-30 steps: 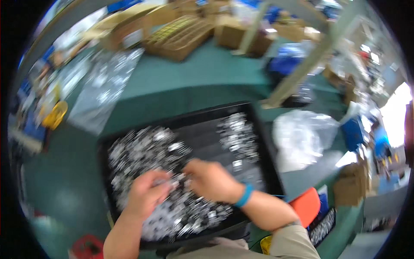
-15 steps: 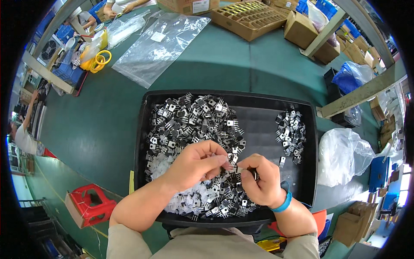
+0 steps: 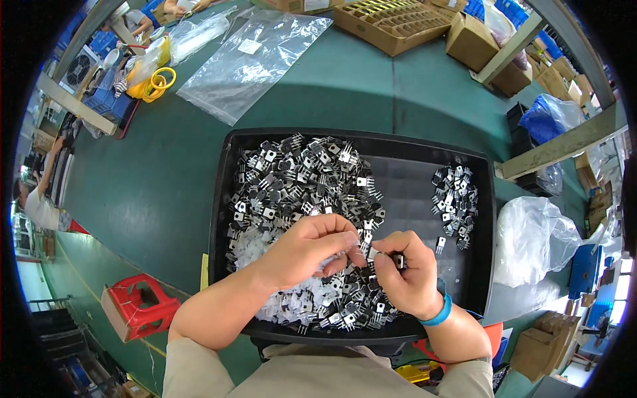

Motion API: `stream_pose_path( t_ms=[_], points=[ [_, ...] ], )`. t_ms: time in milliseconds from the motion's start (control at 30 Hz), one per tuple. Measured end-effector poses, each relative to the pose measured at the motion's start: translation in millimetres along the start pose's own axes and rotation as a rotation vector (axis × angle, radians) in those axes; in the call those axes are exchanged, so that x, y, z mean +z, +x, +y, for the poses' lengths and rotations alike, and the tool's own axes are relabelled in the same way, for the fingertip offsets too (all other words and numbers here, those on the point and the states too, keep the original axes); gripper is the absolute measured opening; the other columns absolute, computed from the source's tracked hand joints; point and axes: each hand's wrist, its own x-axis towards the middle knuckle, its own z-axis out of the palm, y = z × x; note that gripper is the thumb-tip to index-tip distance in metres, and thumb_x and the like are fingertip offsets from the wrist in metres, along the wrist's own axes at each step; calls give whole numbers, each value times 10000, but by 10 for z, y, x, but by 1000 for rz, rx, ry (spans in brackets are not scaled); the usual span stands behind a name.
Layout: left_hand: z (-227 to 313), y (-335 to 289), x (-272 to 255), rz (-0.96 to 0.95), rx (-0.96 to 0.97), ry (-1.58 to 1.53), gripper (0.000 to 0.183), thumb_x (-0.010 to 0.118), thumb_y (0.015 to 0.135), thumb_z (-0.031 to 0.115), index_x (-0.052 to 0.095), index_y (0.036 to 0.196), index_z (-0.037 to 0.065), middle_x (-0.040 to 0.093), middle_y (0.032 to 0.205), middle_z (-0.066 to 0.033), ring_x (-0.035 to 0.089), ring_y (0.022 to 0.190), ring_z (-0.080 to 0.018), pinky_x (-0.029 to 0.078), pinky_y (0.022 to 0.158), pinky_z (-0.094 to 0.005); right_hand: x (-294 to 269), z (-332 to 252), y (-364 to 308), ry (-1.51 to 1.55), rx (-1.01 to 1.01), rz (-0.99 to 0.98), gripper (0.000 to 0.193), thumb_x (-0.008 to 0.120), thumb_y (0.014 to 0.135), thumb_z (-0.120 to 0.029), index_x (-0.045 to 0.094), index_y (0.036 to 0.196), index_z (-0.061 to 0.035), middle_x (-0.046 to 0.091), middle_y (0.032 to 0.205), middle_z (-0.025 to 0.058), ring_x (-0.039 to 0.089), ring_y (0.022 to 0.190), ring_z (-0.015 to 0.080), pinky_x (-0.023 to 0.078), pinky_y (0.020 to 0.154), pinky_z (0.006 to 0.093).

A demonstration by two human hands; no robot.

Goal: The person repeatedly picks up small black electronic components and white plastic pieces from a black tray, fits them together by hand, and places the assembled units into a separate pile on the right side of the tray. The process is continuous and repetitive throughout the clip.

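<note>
A black tray (image 3: 391,140) lies before me with a large heap of black transistors (image 3: 298,172) with metal tabs and legs. My left hand (image 3: 308,249) is closed in a pinch over the heap, with a small translucent piece (image 3: 356,247) at its fingertips. Close by on the right, my right hand (image 3: 413,275) pinches a transistor (image 3: 371,254) between thumb and forefinger. A further dark part (image 3: 399,261) shows within its curled fingers. Small white translucent pieces (image 3: 247,252) lie piled beside and under my left forearm. A smaller group of transistors (image 3: 455,202) sits at the tray's right side.
A clear plastic bag (image 3: 255,63) lies flat on the green table beyond the tray, near a divided cardboard box (image 3: 395,26). Right of the tray are a crumpled plastic bag (image 3: 531,239) and a metal post (image 3: 557,146). A red stool (image 3: 139,305) stands at lower left.
The view has shifted slightly, so the tray appears a little higher and further right. My hands remain close together, and the transistor in the right fingertips now shows more plainly.
</note>
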Motion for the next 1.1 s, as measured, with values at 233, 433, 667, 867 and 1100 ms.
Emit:
stream_pose_path(
  t_ms=[233,433,667,867,1100],
  points=[
    [-34,7,-8,-27,10,37,115,517,941,116,567,951,13,657,792,-140,471,523,-73,340,452,-203,-14,-10,0,-9,22,27,152,607,809,36,584,952,-9,612,739,68,567,634,101,460,581,246],
    [-28,-12,8,-59,23,100,101,535,932,98,571,949,5,657,776,-117,465,526,-63,341,455,-198,6,1,-6,-1,56,42,154,597,816,37,584,965,-1,617,757,86,598,674,129,479,617,265],
    [-41,-43,0,-60,32,142,98,542,923,96,571,942,4,653,763,-104,426,516,-44,328,450,-194,-19,-18,40,-7,-9,-84,148,589,823,52,581,963,5,619,784,90,596,695,135,475,625,266],
    [-37,-45,18,-46,32,151,101,560,910,99,576,899,0,647,739,-82,442,511,-39,334,442,-197,32,24,-14,23,16,-19,142,587,835,47,581,970,5,615,792,91,590,706,134,469,631,260],
    [-18,-55,-38,10,5,35,106,566,892,95,582,877,-9,645,727,-89,459,504,-43,344,437,-200,26,19,-17,273,286,-50,141,572,864,30,573,1002,0,606,807,39,534,709,73,451,628,235]
  ],
)
